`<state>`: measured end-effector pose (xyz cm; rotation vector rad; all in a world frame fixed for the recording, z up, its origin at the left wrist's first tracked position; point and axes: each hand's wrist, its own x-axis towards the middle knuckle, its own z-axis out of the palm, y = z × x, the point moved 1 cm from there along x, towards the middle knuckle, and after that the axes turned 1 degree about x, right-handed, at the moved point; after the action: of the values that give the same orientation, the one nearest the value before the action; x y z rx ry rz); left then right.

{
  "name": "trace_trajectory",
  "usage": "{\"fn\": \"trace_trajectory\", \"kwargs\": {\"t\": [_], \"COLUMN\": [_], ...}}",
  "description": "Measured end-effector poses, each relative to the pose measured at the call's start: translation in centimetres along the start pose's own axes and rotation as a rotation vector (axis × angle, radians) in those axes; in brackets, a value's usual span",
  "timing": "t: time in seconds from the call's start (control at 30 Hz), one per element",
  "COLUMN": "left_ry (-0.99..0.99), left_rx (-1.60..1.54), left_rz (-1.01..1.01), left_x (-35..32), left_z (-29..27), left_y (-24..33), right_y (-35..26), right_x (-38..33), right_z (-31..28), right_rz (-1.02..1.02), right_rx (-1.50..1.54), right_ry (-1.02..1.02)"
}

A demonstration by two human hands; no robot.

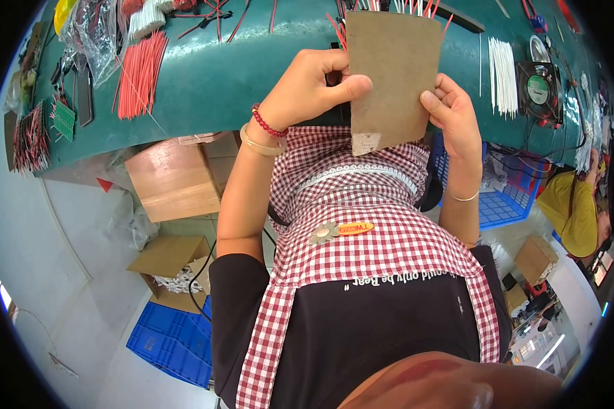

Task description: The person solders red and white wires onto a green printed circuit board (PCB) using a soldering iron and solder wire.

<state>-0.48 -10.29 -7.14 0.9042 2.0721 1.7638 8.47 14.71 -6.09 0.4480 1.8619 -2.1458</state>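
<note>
Board (394, 75), brown and flat, sits in the upper middle of the head view, grasped at both sides. Left hand (312, 87) clasps its left edge, thumb laid over the face; right hand (456, 112) pinches its right edge between thumb and fingers. Loose wires (411, 7), red and white, show past its top edge. At upper left, a red bundle (142, 75) lies on the green table (208, 82) near a clear bag (97, 34); at upper right, white strands (503, 78) lie beside a black fan (539, 92).
</note>
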Motion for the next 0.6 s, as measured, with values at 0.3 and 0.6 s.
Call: {"fn": "trace_trajectory", "kwargs": {"t": [0.3,0.6], "left_ry": [0.040,0.064], "left_rx": [-0.081,-0.116], "left_rz": [-0.237,-0.610], "left_x": [-0.7,-0.9], "left_z": [0.2,0.2], "left_y": [-0.6,1.7], "right_y": [-0.7,0.2], "right_x": [0.1,0.6], "right_z": [0.6,1.5], "right_rz": [0.072,-0.080], "right_rx": [0.009,-0.119], "right_ry": [-0.016,0.079]}}
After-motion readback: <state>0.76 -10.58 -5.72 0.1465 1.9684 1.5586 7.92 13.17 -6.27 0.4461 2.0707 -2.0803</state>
